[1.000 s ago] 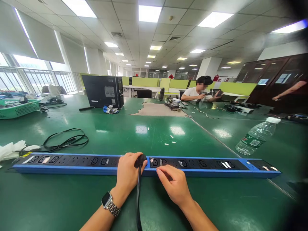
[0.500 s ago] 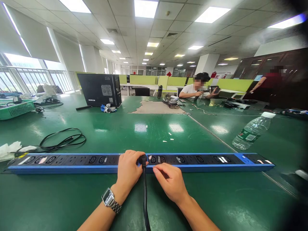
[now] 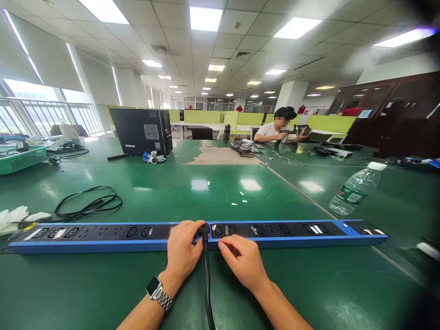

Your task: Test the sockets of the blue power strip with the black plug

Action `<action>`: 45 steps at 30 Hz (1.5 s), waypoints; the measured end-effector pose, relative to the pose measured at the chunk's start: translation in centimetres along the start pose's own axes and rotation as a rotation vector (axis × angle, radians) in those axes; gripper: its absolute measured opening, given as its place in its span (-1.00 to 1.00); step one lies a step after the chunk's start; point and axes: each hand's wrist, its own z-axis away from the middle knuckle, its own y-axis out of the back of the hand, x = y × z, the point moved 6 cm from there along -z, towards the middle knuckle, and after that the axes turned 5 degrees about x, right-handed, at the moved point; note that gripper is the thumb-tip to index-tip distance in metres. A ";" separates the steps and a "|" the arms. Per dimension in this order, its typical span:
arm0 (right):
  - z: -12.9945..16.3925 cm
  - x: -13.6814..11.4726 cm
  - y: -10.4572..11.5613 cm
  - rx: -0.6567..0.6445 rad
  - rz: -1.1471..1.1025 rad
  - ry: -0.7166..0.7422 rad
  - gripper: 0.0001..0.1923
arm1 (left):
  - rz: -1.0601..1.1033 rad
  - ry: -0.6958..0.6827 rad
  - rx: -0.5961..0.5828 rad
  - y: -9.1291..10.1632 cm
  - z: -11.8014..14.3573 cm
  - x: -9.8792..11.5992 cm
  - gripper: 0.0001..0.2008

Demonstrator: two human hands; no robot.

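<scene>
Plug (image 3: 205,232) lower (cord toward camera)

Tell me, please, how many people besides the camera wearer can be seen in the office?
2: one person seated at the far end of the green table, and another person in red, partly hidden, by the dark cabinets at right. Others may be hidden behind partitions.
</scene>
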 end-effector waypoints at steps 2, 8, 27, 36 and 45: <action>0.1 0.1 -0.1 0.002 -0.011 -0.011 -0.82 | 0.045 0.007 0.029 0.1 0.0 -0.1 -0.71; 0.5 0.9 -0.8 -0.048 -0.046 -0.090 -0.75 | 0.225 0.065 0.171 1.1 -0.1 0.0 -0.74; -0.4 6.4 6.4 0.279 0.385 -0.344 -0.63 | 0.153 -0.138 0.077 0.8 0.5 3.0 -0.72; -0.6 5.4 5.1 0.202 0.315 -0.246 -0.65 | 0.174 -0.132 0.086 0.8 0.6 3.2 -0.76; -0.6 5.5 4.4 0.119 0.463 -0.213 -0.65 | 0.184 -0.137 0.091 0.8 0.6 3.3 -0.77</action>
